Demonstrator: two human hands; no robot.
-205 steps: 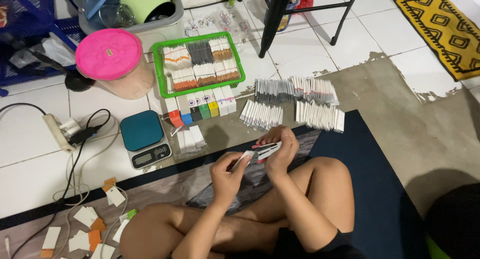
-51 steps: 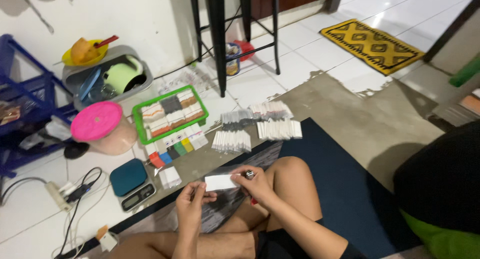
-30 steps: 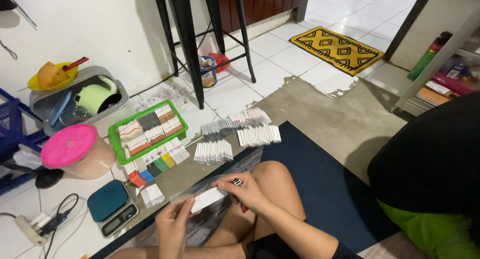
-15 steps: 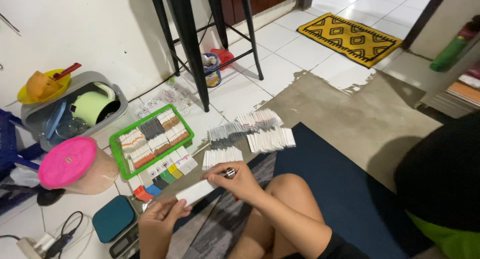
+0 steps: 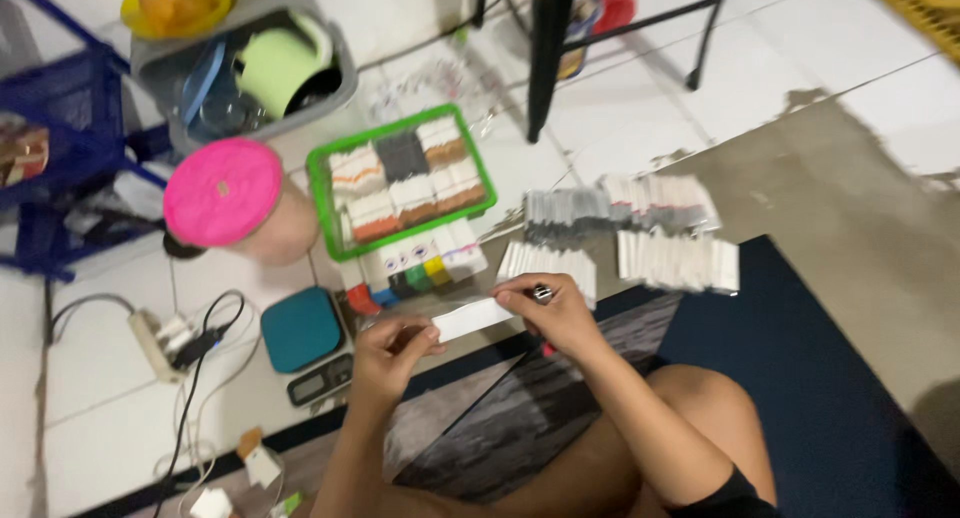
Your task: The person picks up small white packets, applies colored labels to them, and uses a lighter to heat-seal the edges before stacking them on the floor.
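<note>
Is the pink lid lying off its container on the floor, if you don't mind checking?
No, the pink lid sits on top of its round container, left of the green tray.

White strip point(image 5: 472, 318) between 2 hands point(image 5: 470, 333)

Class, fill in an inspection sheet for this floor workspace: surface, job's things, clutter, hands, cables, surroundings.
Surface: white tiled floor, dark mat under the seated person.
Job's things: white strip held between both hands; stacks of white packets; green tray of small packs.
Clutter: paper scraps, pink-lidded tub, teal scale.
Hands: left hand and right hand each pinch one strip end.
Cables: power strip with black cord.
Surroundings: grey bin, blue rack, black stool legs.
</note>
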